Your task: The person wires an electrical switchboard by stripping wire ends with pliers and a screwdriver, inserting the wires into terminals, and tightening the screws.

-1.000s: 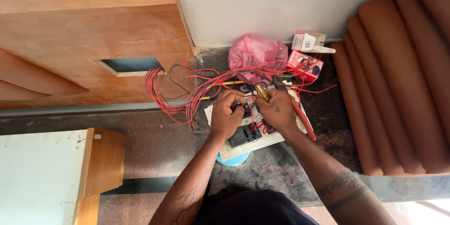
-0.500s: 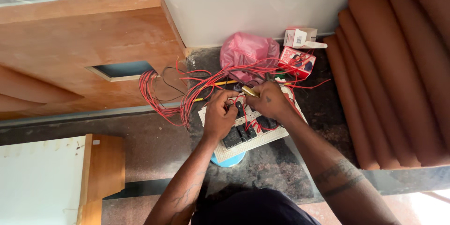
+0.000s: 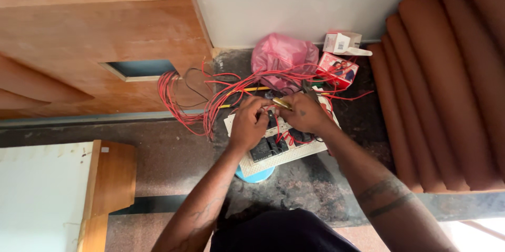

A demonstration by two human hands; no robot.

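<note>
Head view is showing both hands working over a white switch plate (image 3: 294, 153) lying on the dark floor. The left hand (image 3: 247, 126) is pinching red wires (image 3: 221, 99) just above the plate's black switches (image 3: 268, 147). The right hand (image 3: 305, 114) is closing around a brass-tipped tool (image 3: 282, 104), its tip pointing toward the left fingers. The wires are looking thin, springy and easily kinked, best held near their stripped ends; the plate is looking light and rigid.
</note>
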